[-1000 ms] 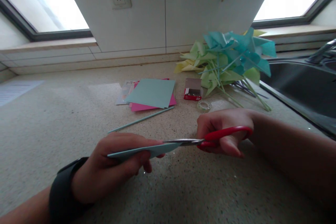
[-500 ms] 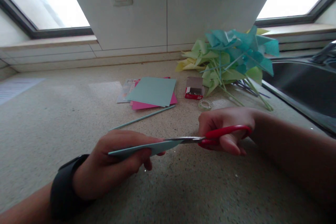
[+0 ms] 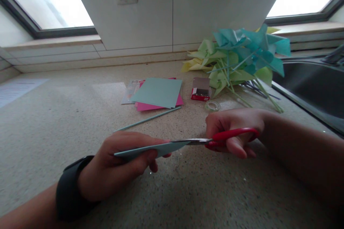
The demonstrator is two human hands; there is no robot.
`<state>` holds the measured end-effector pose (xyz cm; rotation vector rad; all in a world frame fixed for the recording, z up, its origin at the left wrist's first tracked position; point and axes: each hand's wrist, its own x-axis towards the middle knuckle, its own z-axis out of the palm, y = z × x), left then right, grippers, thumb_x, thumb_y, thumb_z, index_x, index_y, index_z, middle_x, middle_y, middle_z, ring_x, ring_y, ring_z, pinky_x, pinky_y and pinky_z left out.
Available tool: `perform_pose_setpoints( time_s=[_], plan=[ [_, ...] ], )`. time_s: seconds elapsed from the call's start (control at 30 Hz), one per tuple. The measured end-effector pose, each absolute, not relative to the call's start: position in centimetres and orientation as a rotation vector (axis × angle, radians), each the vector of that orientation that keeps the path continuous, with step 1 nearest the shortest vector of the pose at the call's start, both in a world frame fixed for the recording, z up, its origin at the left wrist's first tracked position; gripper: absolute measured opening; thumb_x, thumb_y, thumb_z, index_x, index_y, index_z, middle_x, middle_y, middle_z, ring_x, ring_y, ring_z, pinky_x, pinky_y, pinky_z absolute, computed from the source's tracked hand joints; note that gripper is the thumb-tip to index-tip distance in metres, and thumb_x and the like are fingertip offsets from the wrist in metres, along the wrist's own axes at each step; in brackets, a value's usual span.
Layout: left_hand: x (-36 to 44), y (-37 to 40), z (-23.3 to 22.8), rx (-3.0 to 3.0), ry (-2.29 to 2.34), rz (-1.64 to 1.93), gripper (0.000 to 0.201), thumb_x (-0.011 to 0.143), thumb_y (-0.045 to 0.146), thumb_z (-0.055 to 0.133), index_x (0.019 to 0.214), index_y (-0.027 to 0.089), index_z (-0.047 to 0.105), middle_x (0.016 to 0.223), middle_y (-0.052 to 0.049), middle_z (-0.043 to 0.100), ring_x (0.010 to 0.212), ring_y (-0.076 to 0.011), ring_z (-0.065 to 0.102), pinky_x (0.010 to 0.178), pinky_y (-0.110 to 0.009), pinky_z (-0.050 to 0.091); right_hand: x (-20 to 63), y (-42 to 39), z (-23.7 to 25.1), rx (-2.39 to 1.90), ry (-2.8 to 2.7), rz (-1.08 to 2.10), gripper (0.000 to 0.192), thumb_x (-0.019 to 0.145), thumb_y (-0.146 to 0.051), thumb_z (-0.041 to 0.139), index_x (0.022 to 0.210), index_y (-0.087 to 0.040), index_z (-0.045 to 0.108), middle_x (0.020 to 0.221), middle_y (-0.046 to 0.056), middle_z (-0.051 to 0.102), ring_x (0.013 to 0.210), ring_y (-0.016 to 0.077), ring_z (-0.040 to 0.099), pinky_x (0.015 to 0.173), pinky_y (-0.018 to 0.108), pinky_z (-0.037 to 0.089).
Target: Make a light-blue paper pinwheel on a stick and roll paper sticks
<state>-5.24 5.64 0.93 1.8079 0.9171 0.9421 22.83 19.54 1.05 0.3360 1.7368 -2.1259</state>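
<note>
My left hand point(image 3: 120, 166), with a black band at the wrist, pinches a sheet of light blue paper point(image 3: 165, 149) between thumb and fingers. The sheet is seen nearly edge-on above the counter. Red-handled scissors point(image 3: 228, 135) are in my right hand point(image 3: 236, 125), its thumb and fingers around the handles. Their metal blades point left and lie along the right part of the paper's upper edge, with the tip near my left fingertips. Whether the blades are fully closed cannot be made out.
Beyond my hands lie a light blue paper stick point(image 3: 149, 118), stacked blue and pink paper sheets point(image 3: 158, 93), a small red box point(image 3: 200, 89) and a tape roll point(image 3: 212, 106). Blue, green and yellow paper pinwheels point(image 3: 249, 52) lie at the back right, beside a dark sink point(image 3: 309, 89).
The whole view has shifted slightly, so everything sits a little farther right. My hands keep their grips on the paper and scissors; the blades lie at nearly the same place on the sheet.
</note>
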Motion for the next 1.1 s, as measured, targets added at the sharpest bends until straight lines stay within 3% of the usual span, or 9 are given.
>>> perform_pose_setpoints(
  time_s=[0.5,0.67,0.8,0.9,1.1],
  plan=[
    [-5.0,5.5,1.1,1.785,0.854,0.963,0.036,0.092,0.008,0.059,0.119,0.028,0.074,0.095,-0.002,0.080,0.066,-0.0110,0.072,0.061,-0.018,0.060,22.7,19.3,1.3,0.487,1.624,-2.068,0.057,0.053,-0.059,0.091,0.052,-0.015,0.055,0.042,-0.004,0.058,0.032,0.0079,0.052,0.028,0.013,0.038],
    [-4.6,5.5,1.3,1.820,0.852,0.995,0.039,0.090,0.005,0.061,0.119,0.027,0.074,0.085,-0.001,0.080,0.064,-0.0102,0.072,0.060,-0.016,0.058,22.8,19.2,1.7,0.384,1.722,-1.974,0.063,0.058,-0.071,0.083,0.054,-0.018,0.050,0.045,-0.007,0.051,0.036,0.0071,0.046,0.033,0.017,0.038],
    [-4.4,5.3,1.4,1.855,0.868,0.968,0.035,0.089,0.006,0.061,0.118,0.022,0.074,0.088,-0.005,0.081,0.066,-0.0115,0.073,0.061,-0.017,0.058,22.8,19.4,1.7,0.309,1.824,-1.903,0.058,0.068,-0.071,0.077,0.062,-0.019,0.052,0.051,-0.007,0.051,0.044,0.0087,0.052,0.039,0.018,0.038],
    [-4.3,5.1,1.4,1.868,0.882,0.943,0.031,0.090,0.007,0.060,0.115,0.020,0.075,0.078,-0.003,0.079,0.063,-0.0101,0.070,0.060,-0.015,0.056,22.7,19.3,1.9,0.311,1.827,-1.877,0.055,0.066,-0.067,0.080,0.062,-0.019,0.054,0.053,-0.006,0.051,0.046,0.0093,0.054,0.040,0.018,0.037],
    [-3.7,4.9,1.8,1.873,0.906,0.892,0.030,0.092,0.011,0.059,0.116,0.020,0.075,0.077,-0.003,0.078,0.062,-0.0104,0.069,0.058,-0.015,0.054,22.5,18.3,3.1,0.374,1.866,-1.865,0.067,0.063,-0.083,0.070,0.061,-0.019,0.047,0.054,-0.006,0.053,0.048,0.0097,0.052,0.041,0.020,0.038]
  ],
)
